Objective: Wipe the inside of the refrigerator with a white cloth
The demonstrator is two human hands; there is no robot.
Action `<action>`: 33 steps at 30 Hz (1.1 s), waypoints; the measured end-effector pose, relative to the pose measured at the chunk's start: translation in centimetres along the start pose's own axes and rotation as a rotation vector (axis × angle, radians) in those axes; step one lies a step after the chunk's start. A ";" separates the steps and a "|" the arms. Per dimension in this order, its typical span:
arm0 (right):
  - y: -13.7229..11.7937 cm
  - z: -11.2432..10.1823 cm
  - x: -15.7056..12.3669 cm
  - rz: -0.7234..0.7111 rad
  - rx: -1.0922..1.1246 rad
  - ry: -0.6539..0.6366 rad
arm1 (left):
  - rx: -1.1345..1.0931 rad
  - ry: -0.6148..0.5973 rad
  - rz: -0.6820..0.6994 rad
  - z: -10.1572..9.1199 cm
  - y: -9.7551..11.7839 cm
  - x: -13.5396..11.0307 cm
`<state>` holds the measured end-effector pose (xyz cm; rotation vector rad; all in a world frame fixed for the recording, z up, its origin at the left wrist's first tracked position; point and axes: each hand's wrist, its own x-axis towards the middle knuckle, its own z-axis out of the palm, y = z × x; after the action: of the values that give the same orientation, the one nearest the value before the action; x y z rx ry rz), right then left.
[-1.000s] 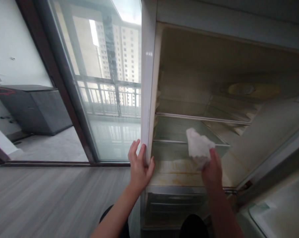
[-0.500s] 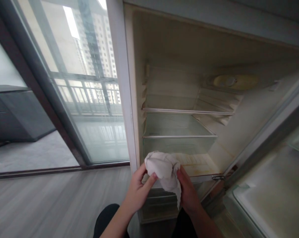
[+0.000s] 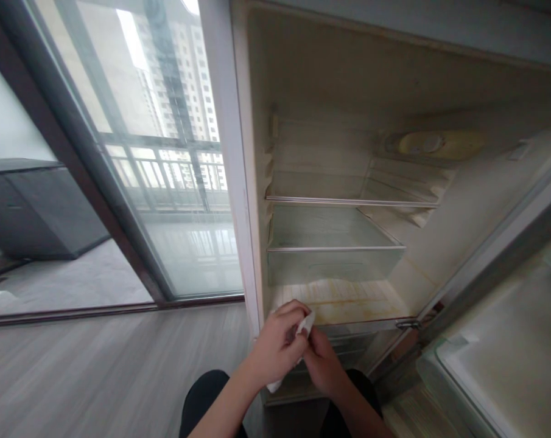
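A white cloth (image 3: 306, 322) is bunched up between my two hands, with only its top and a lower corner showing. My left hand (image 3: 282, 344) is closed round it, fingers curled over the top. Pressed against it from the other side, my right hand (image 3: 321, 359) grips the cloth too, its fingers partly hidden. Both hands are just in front of the open fridge (image 3: 252, 182), close to the stained bottom (image 3: 348, 302) of its upper compartment, which has yellow-brown marks.
Glass shelves (image 3: 334, 226) cross the fridge above my hands. The fridge door (image 3: 498, 365) stands open at the right, near a metal hinge (image 3: 407, 325). A sliding glass door (image 3: 184, 243) is at the left, over a grey wood floor (image 3: 120, 365).
The cloth was spread loosely between my hands with a corner hanging down; now it is squeezed small. My hands have come together and slightly lower.
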<state>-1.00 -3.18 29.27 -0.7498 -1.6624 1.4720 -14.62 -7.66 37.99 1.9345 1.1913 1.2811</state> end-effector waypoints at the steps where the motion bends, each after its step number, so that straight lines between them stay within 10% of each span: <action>1: 0.4 0.2 0.1 0.012 0.049 0.039 | -0.019 0.000 -0.002 0.3 -0.1 0.0; 12: 1.8 0.6 0.3 0.123 0.400 0.219 | -0.157 0.010 0.001 1.5 -0.4 -0.2; 25: -2.2 -4.7 -1.2 -0.013 -0.260 -0.482 | -0.585 0.074 -0.301 0.6 -2.9 -2.3; 33: -1.5 -5.7 -2.1 0.118 -0.406 -0.511 | -0.483 0.214 -0.326 0.0 -2.8 -2.5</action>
<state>5.03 -2.18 30.52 -0.7307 -2.3905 1.5073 -16.12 -8.50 34.69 1.2319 1.1110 1.4558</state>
